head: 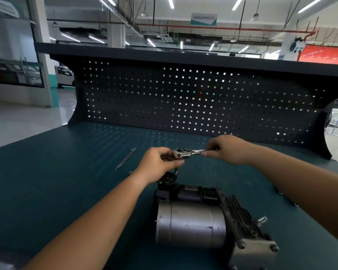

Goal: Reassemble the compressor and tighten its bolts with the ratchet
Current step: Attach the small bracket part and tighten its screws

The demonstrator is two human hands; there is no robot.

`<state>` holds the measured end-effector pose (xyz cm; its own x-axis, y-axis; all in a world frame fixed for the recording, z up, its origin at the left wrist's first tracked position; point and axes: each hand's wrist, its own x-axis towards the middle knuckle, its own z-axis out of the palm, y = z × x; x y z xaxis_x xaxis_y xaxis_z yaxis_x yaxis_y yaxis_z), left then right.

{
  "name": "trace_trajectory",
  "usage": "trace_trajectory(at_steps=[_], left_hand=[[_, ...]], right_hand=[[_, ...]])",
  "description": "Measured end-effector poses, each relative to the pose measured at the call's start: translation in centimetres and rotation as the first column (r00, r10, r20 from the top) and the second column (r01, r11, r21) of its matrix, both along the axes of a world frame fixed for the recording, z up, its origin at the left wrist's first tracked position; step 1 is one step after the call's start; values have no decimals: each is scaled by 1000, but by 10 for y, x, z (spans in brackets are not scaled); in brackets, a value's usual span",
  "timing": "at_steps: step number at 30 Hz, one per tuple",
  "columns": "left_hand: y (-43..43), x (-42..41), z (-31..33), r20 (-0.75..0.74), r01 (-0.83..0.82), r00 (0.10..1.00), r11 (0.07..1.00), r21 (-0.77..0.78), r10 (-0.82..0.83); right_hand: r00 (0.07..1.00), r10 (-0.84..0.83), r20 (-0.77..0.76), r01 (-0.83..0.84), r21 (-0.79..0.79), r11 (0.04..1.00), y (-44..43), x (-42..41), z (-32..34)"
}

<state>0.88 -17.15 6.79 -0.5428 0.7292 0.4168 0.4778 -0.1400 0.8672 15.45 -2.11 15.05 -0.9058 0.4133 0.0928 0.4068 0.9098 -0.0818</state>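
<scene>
The compressor (191, 223), a grey cylinder with a black finned head, lies on the green bench top (66, 172) near the front. A silver ratchet (185, 152) hovers above its far black end, with a thin extension reaching down to it. My left hand (158, 164) grips the ratchet's head from the left. My right hand (226, 149) pinches the ratchet's handle from the right. The socket end is partly hidden behind my left hand.
Two long thin bolts (125, 158) lie side by side on the bench to the left of my hands. A dark pegboard (183, 98) rises along the back edge. Small metal parts (279, 191) lie by my right forearm.
</scene>
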Motion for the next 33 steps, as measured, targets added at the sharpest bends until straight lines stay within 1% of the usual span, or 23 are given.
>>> trace_trajectory(at_steps=[2,4,7,8,9,10,12,13,14,15,17,18,19,20,21,23,25,26,29,31,33], left_hand=[[-2,-1,-3,6,5,1000,1000,21,-6],[-3,-1,-6,8,2,1000,1000,30,-2],[-2,2,-9,50,-34,998,998,44,31],[-1,5,-9,76,-66,995,996,64,61],[1,8,-9,90,-110,991,991,81,102],[2,10,-8,89,-154,985,984,86,147],[4,15,-7,36,-212,977,975,60,210],[5,17,-6,-8,-230,973,972,45,231],[5,18,-5,-50,-246,968,969,38,247],[5,18,-5,-78,-254,963,966,38,256],[4,16,-5,-84,-241,966,969,48,244],[3,14,-5,-68,-224,972,973,54,227],[2,12,-5,-50,-208,976,976,61,211],[1,10,-5,-38,-197,979,978,65,200],[1,8,-5,-33,-184,982,981,66,186],[1,6,-7,-24,-148,988,987,66,150],[3,5,-7,-14,-109,994,991,76,110],[3,5,-7,-7,-95,995,993,75,96],[4,2,-5,11,-60,998,996,60,59],[2,1,-5,7,-47,999,998,46,47],[1,1,-5,10,-49,999,997,53,48]], right_hand=[[998,54,-34,-54,19,998,0,-2,-6],[995,103,-17,-102,39,994,-3,5,-7],[993,113,21,-115,186,976,-17,16,-7],[994,112,17,-113,179,977,-24,18,-6],[994,106,12,-106,128,986,-32,20,-6],[995,96,11,-96,43,994,-40,21,-7],[998,67,7,-64,-214,975,-56,22,-12],[999,46,-8,-45,-374,926,-64,21,-17],[999,22,-36,-37,-518,854,-71,20,-22],[997,-4,-75,-44,-619,784,-76,18,-26],[988,-48,-149,-77,-726,683,-82,14,-32],[985,-54,-164,-90,-756,648,-81,13,-32],[988,-41,-152,-92,-766,636,-79,12,-29],[993,-10,-114,-79,-750,657,-75,12,-25],[998,26,-57,-59,-702,709,-69,13,-20],[995,75,70,-25,-542,840,-55,16,-10],[991,63,122,-14,-366,930,-36,18,-2],[994,36,106,-4,-286,958,-27,18,0],[998,-50,-42,47,-80,996,-5,10,-4],[996,-32,-80,34,21,999,1,3,-11],[995,28,-91,-18,109,994,1,-3,-17]])
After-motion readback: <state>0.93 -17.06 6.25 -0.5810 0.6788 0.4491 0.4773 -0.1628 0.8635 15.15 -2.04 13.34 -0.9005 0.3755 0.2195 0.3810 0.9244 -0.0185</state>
